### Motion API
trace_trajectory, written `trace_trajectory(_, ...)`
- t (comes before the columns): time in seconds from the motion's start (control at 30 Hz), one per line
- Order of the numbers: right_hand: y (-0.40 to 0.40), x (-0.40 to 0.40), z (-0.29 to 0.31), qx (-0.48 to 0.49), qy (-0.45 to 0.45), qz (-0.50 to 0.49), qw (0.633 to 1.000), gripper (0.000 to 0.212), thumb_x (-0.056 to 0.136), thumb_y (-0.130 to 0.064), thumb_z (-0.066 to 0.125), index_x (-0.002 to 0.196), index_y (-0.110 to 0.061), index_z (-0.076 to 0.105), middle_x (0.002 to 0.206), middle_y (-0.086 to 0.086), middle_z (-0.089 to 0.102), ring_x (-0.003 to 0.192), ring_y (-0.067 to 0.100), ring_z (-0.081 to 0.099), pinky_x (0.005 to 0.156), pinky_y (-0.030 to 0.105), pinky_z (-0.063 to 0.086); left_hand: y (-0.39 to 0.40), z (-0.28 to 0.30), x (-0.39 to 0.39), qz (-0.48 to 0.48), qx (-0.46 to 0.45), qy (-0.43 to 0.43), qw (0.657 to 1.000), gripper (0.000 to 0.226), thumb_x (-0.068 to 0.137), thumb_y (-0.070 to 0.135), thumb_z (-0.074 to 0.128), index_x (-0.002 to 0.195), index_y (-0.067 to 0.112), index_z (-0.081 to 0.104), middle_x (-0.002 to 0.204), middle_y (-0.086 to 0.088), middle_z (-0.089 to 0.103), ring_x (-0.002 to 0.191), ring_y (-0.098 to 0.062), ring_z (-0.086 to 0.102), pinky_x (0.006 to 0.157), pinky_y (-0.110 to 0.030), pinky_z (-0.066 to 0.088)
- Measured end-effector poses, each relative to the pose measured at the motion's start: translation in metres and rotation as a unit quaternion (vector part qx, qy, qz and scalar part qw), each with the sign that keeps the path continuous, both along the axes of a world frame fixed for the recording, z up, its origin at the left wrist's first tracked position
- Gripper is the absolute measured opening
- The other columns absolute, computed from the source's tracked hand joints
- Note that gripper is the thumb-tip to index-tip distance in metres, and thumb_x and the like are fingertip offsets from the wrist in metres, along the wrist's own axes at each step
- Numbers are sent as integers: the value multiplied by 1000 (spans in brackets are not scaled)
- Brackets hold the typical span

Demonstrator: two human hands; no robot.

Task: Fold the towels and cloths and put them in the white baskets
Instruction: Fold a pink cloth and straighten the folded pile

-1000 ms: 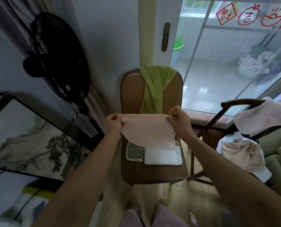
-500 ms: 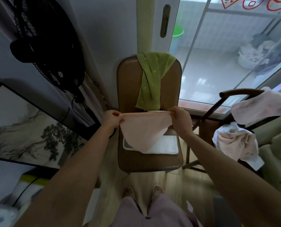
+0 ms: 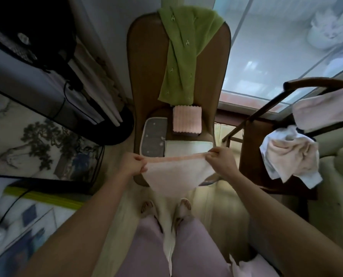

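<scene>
1. The left hand [image 3: 133,164] pinches the left end of a pale pink cloth [image 3: 176,176], its fingers curled tight on the top hem.
2. The right hand [image 3: 221,159] grips the right end of the same hem, fingers curled round it.
3. The cloth's top edge is stretched straight between the two hands, and the rest hangs down in a rounded sag in front of the near edge of the chair seat.
4. The brown chair [image 3: 146,62] stands just beyond the hands, its back towards the far wall.
5. A green towel [image 3: 183,50] is draped over the chair back and hangs down to just above the seat.
6. On the seat lie three folded pieces: a ribbed pink towel [image 3: 187,119] at the far side, a grey cloth with a pale border [image 3: 153,139] to the left, and a white folded cloth [image 3: 188,147] to the right, just beside the grey one and partly hidden behind the stretched hem.
7. To the right, a dark wooden chair [image 3: 266,104] carries a crumpled heap of pink and white towels [image 3: 290,154], with another pale pink towel [image 3: 324,110] laid over its frame.
8. To the left stand a black fan [image 3: 26,33] and a framed ink painting [image 3: 36,140] leaning by the wall.
9. Below the cloth, the person's feet and pink trouser legs [image 3: 172,246] are on the wooden floor.
</scene>
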State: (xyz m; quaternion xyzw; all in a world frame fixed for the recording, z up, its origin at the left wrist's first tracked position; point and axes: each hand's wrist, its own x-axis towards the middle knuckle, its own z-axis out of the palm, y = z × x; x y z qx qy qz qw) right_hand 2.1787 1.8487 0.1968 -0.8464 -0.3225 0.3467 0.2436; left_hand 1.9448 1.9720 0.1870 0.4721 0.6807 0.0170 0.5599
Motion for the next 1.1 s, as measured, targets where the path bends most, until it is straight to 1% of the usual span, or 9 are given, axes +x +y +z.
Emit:
trace_trajectory(0.13,5,8,-45,13,47,-72,996,9,92,-13,63,97,-6,66,86,7,64,75,22,67,62,28,57,-6,-52,9,38,51,20,998,24,94,1,55,116,-4,61,114,-20,63,90,-22,57,55,-15,47)
trace_trajectory(0.27,26,21,-108,17,74,-112,991,7,92,-15,63,97,-10,64,92,5,65,81,18,67,76,39,60,11,-115,21,92,53,14,994,19,91,-1,58,110,-1,61,114,-21,62,97,-28,60,78,-31,53)
trace_trajectory(0.37,49,30,-158,14,86,-128,988,3,94,-12,61,95,-11,64,92,5,66,83,17,66,80,36,58,30,-163,32,125,48,17,991,26,89,0,62,115,1,60,115,-16,61,106,-28,59,92,-38,52)
trace_trajectory(0.53,84,40,-214,46,40,-165,984,8,94,-12,60,101,-10,64,91,1,64,87,15,63,81,30,55,64,-222,51,121,89,19,989,30,90,13,64,120,9,60,110,-3,61,103,-23,60,94,-39,51)
trace_trajectory(0.67,100,32,-240,73,-7,-178,981,22,97,-15,56,118,-13,53,115,1,56,106,15,56,90,26,46,80,-259,56,142,85,-14,986,33,92,22,63,124,15,59,118,-2,62,105,-20,60,94,-40,52)
trace_trajectory(0.77,92,9,-256,78,-105,-50,990,38,98,-18,53,135,-16,44,140,3,42,128,17,41,110,31,36,69,-271,57,164,112,-16,980,27,93,23,60,118,16,60,110,-3,65,101,-22,62,89,-38,53)
trace_trajectory(0.83,79,-12,-263,79,-97,78,989,42,100,-22,49,140,-16,41,148,4,37,136,20,33,114,34,29,52,-270,54,211,132,-22,968,18,93,24,58,109,16,60,101,-2,66,97,-22,63,85,-34,52)
trace_trajectory(0.97,56,-42,-280,64,-129,293,945,48,104,-33,36,150,-20,30,161,2,20,149,18,10,122,34,6,4,-268,36,213,116,-18,970,16,98,28,50,103,17,62,100,0,67,94,-18,66,87,-40,54)
trace_trajectory(1.1,46,-40,-308,1,-159,378,912,61,101,-49,18,156,-28,2,163,0,-10,149,18,-14,121,38,-9,-38,-261,22,198,79,-105,971,19,100,22,49,107,14,65,99,5,68,92,-5,65,81,-17,52)
